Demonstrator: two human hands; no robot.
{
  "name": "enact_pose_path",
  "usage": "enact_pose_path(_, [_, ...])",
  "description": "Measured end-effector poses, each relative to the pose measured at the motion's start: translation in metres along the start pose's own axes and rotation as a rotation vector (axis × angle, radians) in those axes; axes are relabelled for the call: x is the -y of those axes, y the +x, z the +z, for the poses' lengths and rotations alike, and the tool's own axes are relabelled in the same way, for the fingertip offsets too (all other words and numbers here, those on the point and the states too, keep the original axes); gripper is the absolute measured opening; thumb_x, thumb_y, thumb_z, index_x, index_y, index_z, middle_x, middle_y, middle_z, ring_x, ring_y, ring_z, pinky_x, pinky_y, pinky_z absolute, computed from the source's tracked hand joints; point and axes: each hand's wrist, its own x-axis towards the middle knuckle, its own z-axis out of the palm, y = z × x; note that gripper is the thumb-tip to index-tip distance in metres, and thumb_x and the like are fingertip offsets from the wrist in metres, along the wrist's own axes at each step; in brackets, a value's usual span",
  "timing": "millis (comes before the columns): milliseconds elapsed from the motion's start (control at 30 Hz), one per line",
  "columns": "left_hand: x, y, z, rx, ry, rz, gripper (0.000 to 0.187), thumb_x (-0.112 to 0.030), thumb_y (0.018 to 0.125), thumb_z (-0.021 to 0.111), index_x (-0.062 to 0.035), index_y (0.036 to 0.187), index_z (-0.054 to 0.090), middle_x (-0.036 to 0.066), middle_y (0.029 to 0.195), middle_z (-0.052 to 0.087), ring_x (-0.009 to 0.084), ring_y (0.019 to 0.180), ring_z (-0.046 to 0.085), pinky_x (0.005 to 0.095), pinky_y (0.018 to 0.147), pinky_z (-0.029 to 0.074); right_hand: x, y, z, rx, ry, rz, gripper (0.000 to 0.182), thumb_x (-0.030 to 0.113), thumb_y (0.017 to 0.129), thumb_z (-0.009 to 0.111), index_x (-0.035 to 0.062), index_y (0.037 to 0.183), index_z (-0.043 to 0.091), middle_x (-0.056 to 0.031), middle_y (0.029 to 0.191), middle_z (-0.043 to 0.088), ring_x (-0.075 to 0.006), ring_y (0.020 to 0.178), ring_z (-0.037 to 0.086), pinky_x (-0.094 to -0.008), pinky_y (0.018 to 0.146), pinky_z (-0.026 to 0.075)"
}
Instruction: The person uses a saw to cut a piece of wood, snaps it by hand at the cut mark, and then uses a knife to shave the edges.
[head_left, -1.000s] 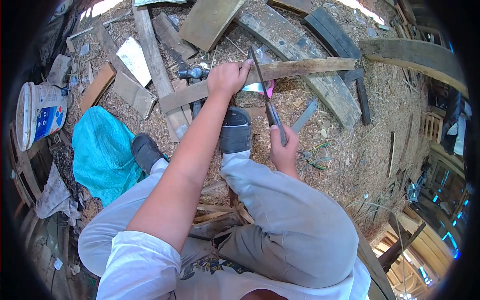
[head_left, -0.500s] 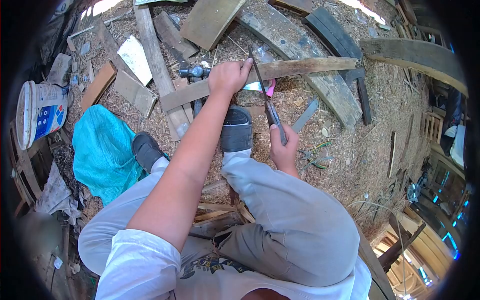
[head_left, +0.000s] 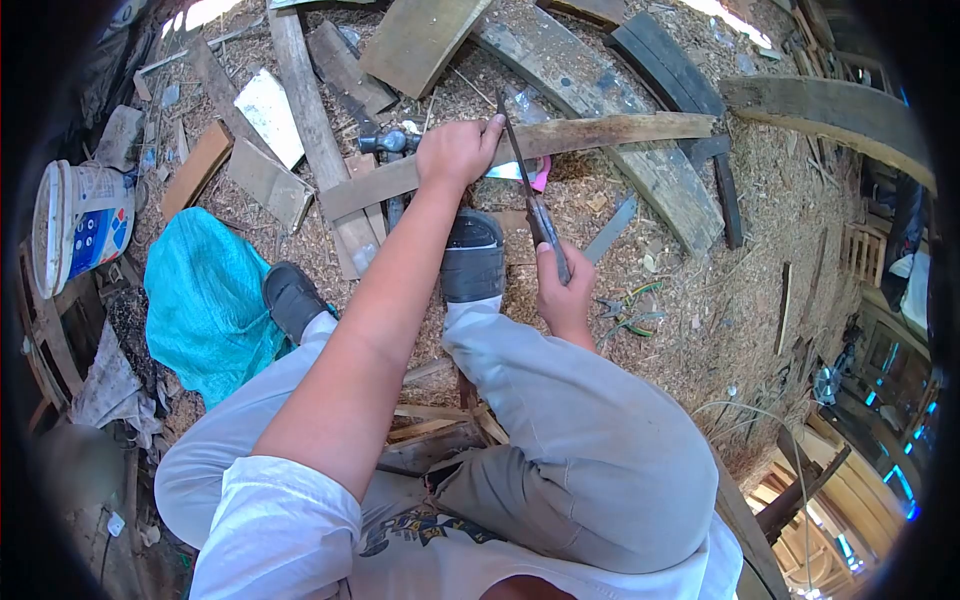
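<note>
A long, weathered grey-brown wooden strip (head_left: 520, 155) is pinned down by the left hand (head_left: 455, 152), whose fingers are closed over its top edge with the fingertips curled toward the far side. The strip lies roughly level across the sawdust-covered ground, running out to both sides of that grip, the longer part to the right of it.

A narrow dark metal blade with a dark handle (head_left: 535, 205) is held in the right hand (head_left: 563, 295); the fingers are wrapped tight round the handle, thumb along its near face. From that grip the blade slants up and away, and its upper part crosses the strip just right of the left hand's fingertips (whether the edge bites into the wood cannot be told).

Just below the left hand, between the two grips, a grey and black shoe (head_left: 472, 258) is planted on the ground. A pink scrap (head_left: 541, 177) shows under the strip beside the blade. Just left of the left hand a dark metal hammer head (head_left: 388, 143) rests on a board. Farther left lie a crumpled teal sack (head_left: 205, 300) and a white plastic bucket (head_left: 80, 220).
</note>
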Motion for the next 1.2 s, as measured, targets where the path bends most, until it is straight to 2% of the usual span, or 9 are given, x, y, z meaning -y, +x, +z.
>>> enact_pose_path(467, [0.001,0.002,0.001,0.003,0.040,-0.001,0.066,-0.061,0.104,0.037,-0.0111,0.094,0.080,0.022,0.093,0.075,0.0408,0.093,0.072,0.0528,0.082,0.056,-0.003,0.010,0.004,-0.022,0.066,-0.040,0.030,0.014,0.098,0.065,0.0010,0.073,0.056,0.0045,0.060,0.044,-0.0052,0.057,0.037,-0.0296,0.050,0.027])
enact_pose_path(967, [-0.002,0.000,-0.003,0.019,0.011,-0.012,0.067,-0.060,0.104,0.036,-0.0099,0.095,0.080,0.022,0.095,0.075,0.0405,0.094,0.072,0.0530,0.084,0.056,-0.004,0.004,-0.001,0.012,0.044,0.018,0.027,0.015,0.099,0.066,-0.0004,0.077,0.060,0.0056,0.062,0.044,-0.0041,0.058,0.037,-0.0288,0.050,0.027])
enact_pose_path(1067, [-0.003,0.000,-0.003,0.021,0.027,-0.009,0.067,-0.060,0.104,0.036,-0.0096,0.096,0.080,0.022,0.096,0.075,0.0409,0.095,0.072,0.0532,0.084,0.056,-0.002,0.004,-0.001,0.005,0.125,0.062,0.028,0.015,0.099,0.066,-0.0006,0.077,0.060,0.0058,0.062,0.045,-0.0040,0.058,0.037,-0.0287,0.051,0.027])
enact_pose_path(1200, [-0.001,0.004,0.000,0.023,0.045,-0.018,0.067,-0.060,0.104,0.036,-0.0093,0.094,0.080,0.023,0.095,0.075,0.0417,0.094,0.072,0.0535,0.085,0.056,-0.002,0.006,-0.002,0.016,0.018,-0.003,0.027,0.015,0.099,0.066,-0.0005,0.077,0.060,0.0060,0.062,0.045,-0.0042,0.058,0.038,-0.0286,0.051,0.027])
